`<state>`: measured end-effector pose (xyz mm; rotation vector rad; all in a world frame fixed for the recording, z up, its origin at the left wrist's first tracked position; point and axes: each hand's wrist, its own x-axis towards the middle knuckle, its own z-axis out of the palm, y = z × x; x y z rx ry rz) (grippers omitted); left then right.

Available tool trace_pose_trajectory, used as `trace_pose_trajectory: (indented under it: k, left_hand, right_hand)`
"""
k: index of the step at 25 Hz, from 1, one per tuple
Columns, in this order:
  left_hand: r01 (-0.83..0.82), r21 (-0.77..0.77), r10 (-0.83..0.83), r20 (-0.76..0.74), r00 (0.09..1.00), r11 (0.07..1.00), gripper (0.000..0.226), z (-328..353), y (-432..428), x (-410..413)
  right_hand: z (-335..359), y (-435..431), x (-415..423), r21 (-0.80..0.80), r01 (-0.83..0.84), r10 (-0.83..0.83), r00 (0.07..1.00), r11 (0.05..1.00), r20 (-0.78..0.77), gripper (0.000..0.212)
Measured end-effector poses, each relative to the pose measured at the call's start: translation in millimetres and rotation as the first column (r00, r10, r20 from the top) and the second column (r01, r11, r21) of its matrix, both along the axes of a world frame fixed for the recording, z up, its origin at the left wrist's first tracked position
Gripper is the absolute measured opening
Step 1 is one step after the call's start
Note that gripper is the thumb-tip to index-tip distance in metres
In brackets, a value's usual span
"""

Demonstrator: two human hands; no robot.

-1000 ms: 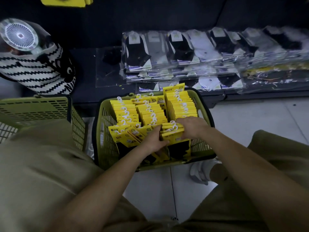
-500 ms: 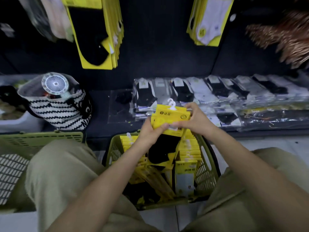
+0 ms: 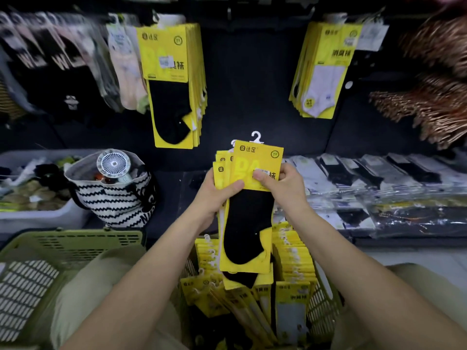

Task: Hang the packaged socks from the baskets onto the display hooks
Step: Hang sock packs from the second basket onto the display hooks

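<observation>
Right now the person's left grip and right grip are both closed on a bundle of sock packs, held upright in front of the dark display wall. The left thumb lies across the lower edge of the front yellow card with the fingers behind the bundle, while the right thumb presses near the card's label and its fingers curl round the right edge. A white plastic hanger sticks up from the top of the front pack, and a black sock shows below the card. Directly underneath, between the person's knees, sits a green basket filled with more yellow packs standing in rows. A second green basket is to the left. Up on the wall, a stack of black-sock packs hangs left of the bundle and a stack of white-sock packs hangs to the right, both well apart from the hands. A striped bag with a small fan poking out rests on the low shelf, and flat wrapped socks lie along the shelf's right side.
</observation>
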<state>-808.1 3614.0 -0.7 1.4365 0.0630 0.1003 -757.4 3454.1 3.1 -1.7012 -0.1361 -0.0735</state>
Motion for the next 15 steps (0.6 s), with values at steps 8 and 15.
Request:
trace_pose_trajectory:
  k: [8, 15]
  left_hand:
    - [-0.12, 0.038, 0.116, 0.101, 0.988, 0.992, 0.056, 29, 24, 30]
    - [-0.235, 0.109, 0.205, 0.233, 0.951, 0.966, 0.043, 81, 59, 81]
  right_hand:
    - [38, 8, 33, 0.18, -0.152, 0.15, 0.988, 0.972, 0.025, 0.011]
    - [92, 30, 80, 0.095, -0.054, 0.028, 0.967, 0.994, 0.254, 0.01]
